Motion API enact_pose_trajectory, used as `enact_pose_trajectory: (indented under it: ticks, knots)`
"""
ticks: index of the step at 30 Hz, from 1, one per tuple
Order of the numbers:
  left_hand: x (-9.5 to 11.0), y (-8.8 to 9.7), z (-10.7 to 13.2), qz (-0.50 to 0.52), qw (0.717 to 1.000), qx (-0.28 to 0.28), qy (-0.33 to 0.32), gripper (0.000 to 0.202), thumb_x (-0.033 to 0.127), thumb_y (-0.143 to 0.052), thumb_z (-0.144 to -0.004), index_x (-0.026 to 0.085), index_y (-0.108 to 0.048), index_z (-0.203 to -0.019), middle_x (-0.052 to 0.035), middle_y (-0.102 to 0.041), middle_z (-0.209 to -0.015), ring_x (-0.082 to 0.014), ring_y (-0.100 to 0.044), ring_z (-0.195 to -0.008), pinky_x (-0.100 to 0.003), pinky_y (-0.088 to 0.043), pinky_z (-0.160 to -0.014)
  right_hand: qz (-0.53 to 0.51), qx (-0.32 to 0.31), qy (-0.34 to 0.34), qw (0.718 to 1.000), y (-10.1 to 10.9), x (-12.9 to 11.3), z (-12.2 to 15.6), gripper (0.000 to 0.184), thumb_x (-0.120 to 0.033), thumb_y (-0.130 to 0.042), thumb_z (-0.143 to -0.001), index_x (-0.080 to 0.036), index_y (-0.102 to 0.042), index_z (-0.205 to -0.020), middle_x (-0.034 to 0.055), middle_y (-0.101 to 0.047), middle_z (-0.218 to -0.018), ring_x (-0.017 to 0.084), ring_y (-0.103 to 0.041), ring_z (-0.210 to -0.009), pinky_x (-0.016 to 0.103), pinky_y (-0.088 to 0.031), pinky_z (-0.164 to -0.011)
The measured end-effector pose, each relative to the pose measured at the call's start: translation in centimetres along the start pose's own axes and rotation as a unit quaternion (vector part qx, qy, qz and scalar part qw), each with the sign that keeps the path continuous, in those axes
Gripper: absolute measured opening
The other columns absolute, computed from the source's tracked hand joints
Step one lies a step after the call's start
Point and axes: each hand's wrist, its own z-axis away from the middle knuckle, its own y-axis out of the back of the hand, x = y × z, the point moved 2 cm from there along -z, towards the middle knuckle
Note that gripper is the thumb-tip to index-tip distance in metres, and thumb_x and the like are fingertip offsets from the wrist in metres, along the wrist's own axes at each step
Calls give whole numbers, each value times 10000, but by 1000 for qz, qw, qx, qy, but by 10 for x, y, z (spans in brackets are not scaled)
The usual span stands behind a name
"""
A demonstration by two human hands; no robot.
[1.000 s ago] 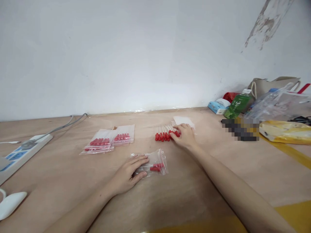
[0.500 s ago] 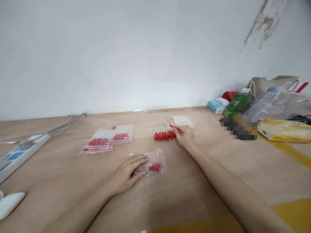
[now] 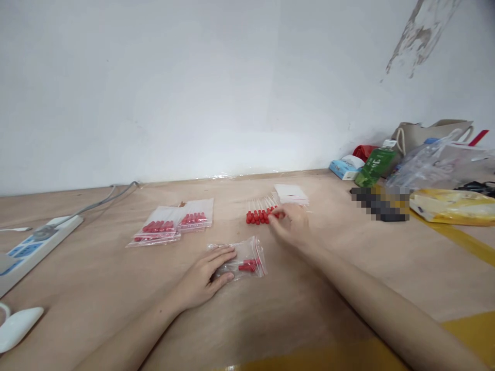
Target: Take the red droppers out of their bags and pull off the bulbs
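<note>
My left hand (image 3: 204, 275) lies on the open end of a clear zip bag (image 3: 247, 260) that has a few red-capped droppers inside; its fingers are curled on the plastic. Farther back, my right hand (image 3: 292, 224) is blurred with motion and pinches a red-capped dropper beside the loose row of red-capped droppers (image 3: 260, 214) lying on the wooden table (image 3: 309, 309). Behind my right hand is a small stack of empty clear bags (image 3: 292, 194).
Two filled zip bags (image 3: 174, 222) lie at centre left. A white power strip (image 3: 34, 242) with cable and a white mouse-like object (image 3: 17, 325) are at far left. A green bottle (image 3: 374, 166), tissue pack, plastic bags and a tote crowd the back right corner.
My right hand has drawn back toward me from the row of droppers with one dropper pinched. My left hand has stayed on the zip bag.
</note>
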Motion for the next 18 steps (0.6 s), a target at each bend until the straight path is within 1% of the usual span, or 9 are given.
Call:
enact_pose_trajectory:
  ticks: [1,3,5,9,11,13,15,18]
  knots:
    - [0,0,0,-4,1000,0,-1,437,373,-450,-864,266,-403,-1285,-48,-434,-1335,-210,-389,-1233,-448,-306,-1042,-30,-64,30,997,0,-8,5,110,-266,-568,-736,-193,-630,-682,12,-595,-647,148,-515,-666,304,-370,-699]
    - [1,0,0,-12,1000,0,-6,452,377,-454,-861,265,-391,-1294,-50,-431,-1338,-210,-385,-1236,-465,-256,-1062,-79,-177,71,978,-1,-22,18,83,-235,-595,-718,-206,-636,-651,-9,-586,-606,133,-511,-639,280,-386,-670]
    - [1,0,-1,-20,1000,-5,-13,475,384,-457,-857,267,-370,-1309,-52,-422,-1344,-213,-375,-1243,-481,-224,-1069,-113,-240,87,960,-1,-30,28,57,-229,-611,-716,-219,-666,-703,-12,-584,-612,131,-517,-655,268,-400,-663]
    - [1,-2,-1,-31,999,-13,-19,504,401,-455,-854,268,-338,-1327,-55,-388,-1367,-215,-353,-1258,-478,-222,-1068,-171,-294,103,935,-2,-37,36,165,-245,-624,-735,-241,-682,-889,14,-608,-771,146,-541,-785,275,-427,-728]
    - [2,-2,0,-38,999,-18,-16,504,405,-441,-860,269,-328,-1332,-50,-374,-1377,-208,-342,-1265,-470,-218,-1072,-199,-320,113,919,-5,-39,37,225,-204,-644,-713,-251,-673,-930,20,-616,-869,151,-549,-853,278,-429,-779]
    - [2,-3,-1,-43,999,-22,-12,503,410,-428,-866,269,-320,-1336,-46,-360,-1385,-203,-333,-1271,-463,-212,-1076,-217,-342,106,908,-9,-40,39,262,-166,-643,-702,-256,-668,-946,19,-617,-928,148,-562,-868,266,-437,-785]
    - [3,-3,-1,-46,999,-25,-9,502,414,-422,-868,268,-319,-1337,-47,-354,-1388,-206,-331,-1272,-465,-209,-1077,-228,-348,91,905,-13,-43,42,262,-150,-611,-723,-261,-662,-955,13,-621,-960,141,-576,-861,251,-448,-772]
    - [4,-3,-1,-44,999,-23,-9,502,417,-426,-866,269,-324,-1335,-52,-358,-1385,-216,-339,-1267,-475,-212,-1071,-218,-329,87,915,-16,-47,46,244,-161,-580,-743,-256,-659,-953,11,-631,-978,145,-587,-863,249,-451,-768]
